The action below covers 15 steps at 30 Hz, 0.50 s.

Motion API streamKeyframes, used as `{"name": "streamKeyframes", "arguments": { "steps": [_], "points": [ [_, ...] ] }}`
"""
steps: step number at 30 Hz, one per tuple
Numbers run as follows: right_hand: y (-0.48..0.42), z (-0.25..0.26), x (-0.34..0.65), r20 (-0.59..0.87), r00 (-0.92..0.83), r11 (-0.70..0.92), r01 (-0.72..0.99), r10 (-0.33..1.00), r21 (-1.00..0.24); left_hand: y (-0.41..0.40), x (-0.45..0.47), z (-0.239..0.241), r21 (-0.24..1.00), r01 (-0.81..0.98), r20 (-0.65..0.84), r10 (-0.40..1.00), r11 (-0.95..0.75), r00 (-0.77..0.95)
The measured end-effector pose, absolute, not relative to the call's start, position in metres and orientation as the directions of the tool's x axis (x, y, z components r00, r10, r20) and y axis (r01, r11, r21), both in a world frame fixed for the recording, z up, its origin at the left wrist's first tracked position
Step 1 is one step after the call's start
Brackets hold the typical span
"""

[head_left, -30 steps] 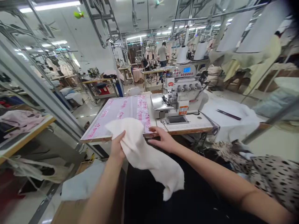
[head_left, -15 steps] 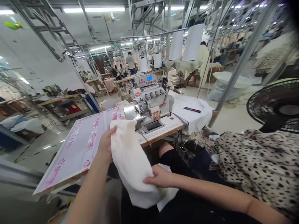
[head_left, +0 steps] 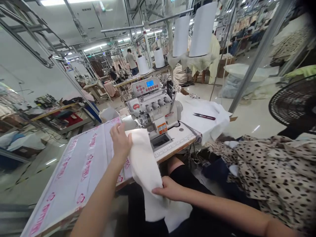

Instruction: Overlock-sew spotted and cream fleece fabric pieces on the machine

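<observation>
A strip of white fabric stretches from the front of the overlock sewing machine down over my lap. My left hand is at its upper end, close to the machine's presser area, with the thumb on the cloth and the fingers bent around its edge. Lower down, my right hand pinches the fabric's right edge between thumb and fingers. Below that hand, the loose end of the cloth hangs in folds. The needle and presser foot are partly hidden behind the cloth and my left hand.
Thread snips lie on white cloth at the machine's right. A paper-covered table extension with pink print stretches left. Spotted fabric is heaped at my right, below a black fan. Thread cones stand above. A person is far back.
My left hand has carried the fabric's upper end right, closer to the machine, and its fingers have shifted over. My right hand keeps its pinch. The camera view has moved nearer the machine.
</observation>
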State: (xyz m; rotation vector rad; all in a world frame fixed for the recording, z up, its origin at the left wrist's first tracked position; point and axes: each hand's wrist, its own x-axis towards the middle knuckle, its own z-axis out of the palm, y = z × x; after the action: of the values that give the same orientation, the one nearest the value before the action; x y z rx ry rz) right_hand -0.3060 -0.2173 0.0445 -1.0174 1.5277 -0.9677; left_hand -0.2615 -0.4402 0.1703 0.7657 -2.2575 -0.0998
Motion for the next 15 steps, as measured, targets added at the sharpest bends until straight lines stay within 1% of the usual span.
{"name": "streamKeyframes", "arguments": {
  "steps": [1,2,3,5,7,9,11,12,15],
  "points": [
    [-0.217,0.046,-0.306,-0.321,-0.120,0.335,-0.123,-0.940,-0.934,-0.436,-0.262,0.171,0.186,-0.500,0.617,-0.497,0.846,-0.610],
    [-0.217,0.047,-0.307,-0.333,-0.113,0.345,-0.115,-0.936,-0.931,-0.431,-0.262,0.172,0.140,-0.474,0.566,-0.463,0.869,-0.682],
    [-0.218,0.048,-0.308,-0.343,-0.106,0.353,-0.105,-0.933,-0.930,-0.427,-0.262,0.172,0.132,-0.436,0.498,-0.439,0.890,-0.748],
    [-0.217,0.049,-0.309,-0.355,-0.094,0.362,-0.079,-0.930,-0.929,-0.419,-0.260,0.169,0.171,-0.391,0.395,-0.427,0.904,-0.814],
    [-0.215,0.046,-0.309,-0.360,-0.094,0.367,-0.070,-0.928,-0.928,-0.409,-0.257,0.165,0.167,-0.417,0.355,-0.450,0.893,-0.819],
    [-0.211,0.039,-0.308,-0.366,-0.102,0.375,-0.090,-0.925,-0.923,-0.398,-0.253,0.161,0.098,-0.479,0.304,-0.485,0.872,-0.820],
    [-0.208,0.031,-0.308,-0.376,-0.118,0.389,-0.113,-0.919,-0.914,-0.390,-0.252,0.161,0.027,-0.567,0.249,-0.554,0.824,-0.794],
    [-0.207,0.027,-0.308,-0.385,-0.129,0.399,-0.114,-0.914,-0.910,-0.387,-0.253,0.162,0.010,-0.609,0.231,-0.595,0.793,-0.770],
    [-0.210,0.020,-0.314,-0.389,-0.133,0.400,-0.066,-0.912,-0.914,-0.389,-0.262,0.165,0.016,-0.666,0.199,-0.655,0.746,-0.729]
  ]
}}
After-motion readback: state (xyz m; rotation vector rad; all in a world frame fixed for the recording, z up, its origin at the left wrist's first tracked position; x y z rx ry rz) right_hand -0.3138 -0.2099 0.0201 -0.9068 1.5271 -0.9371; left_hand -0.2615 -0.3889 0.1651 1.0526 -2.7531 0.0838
